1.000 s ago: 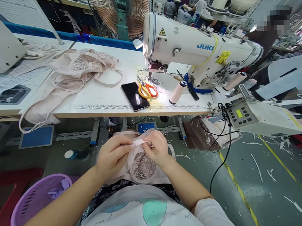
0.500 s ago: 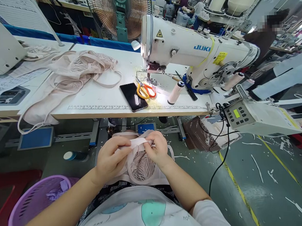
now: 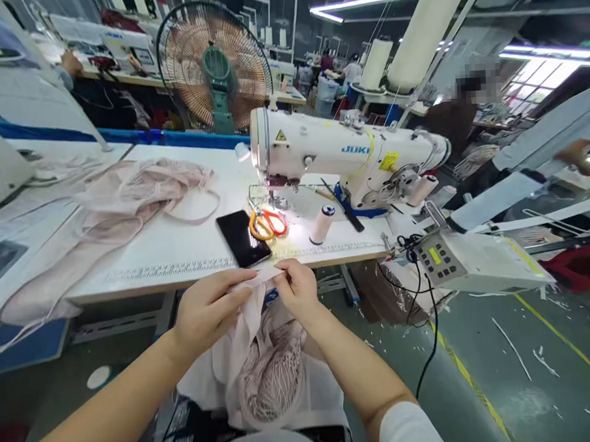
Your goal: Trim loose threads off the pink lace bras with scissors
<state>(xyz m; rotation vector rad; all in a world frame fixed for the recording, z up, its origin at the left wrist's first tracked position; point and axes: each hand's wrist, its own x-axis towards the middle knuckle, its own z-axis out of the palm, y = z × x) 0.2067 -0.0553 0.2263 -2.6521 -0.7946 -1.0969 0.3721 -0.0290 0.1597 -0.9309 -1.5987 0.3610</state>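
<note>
A pale pink lace bra (image 3: pixel 275 378) hangs from my two hands, its netted cup lying over my lap. My left hand (image 3: pixel 208 309) pinches one end of a strap-like band of it between thumb and fingers. The other end of that short stretch is pinched by my right hand (image 3: pixel 298 289). Both hands are at the table's front edge, just below a black phone (image 3: pixel 243 238). Scissors with orange and red handles (image 3: pixel 267 223) rest against the phone. Behind them stands a white sewing machine (image 3: pixel 316 145), its needle area lit.
More pale pink bras (image 3: pixel 142 195) are heaped on the table's left. A pink thread cone (image 3: pixel 321 225) and a black tool (image 3: pixel 348 212) lie right of the scissors. A control box (image 3: pixel 453 260) juts out at the right edge. A fan (image 3: pixel 215 68) stands behind.
My hands have risen from over my lap to the table's edge, lifting the bra with them. The view has tilted upward, and more of the room behind shows.
</note>
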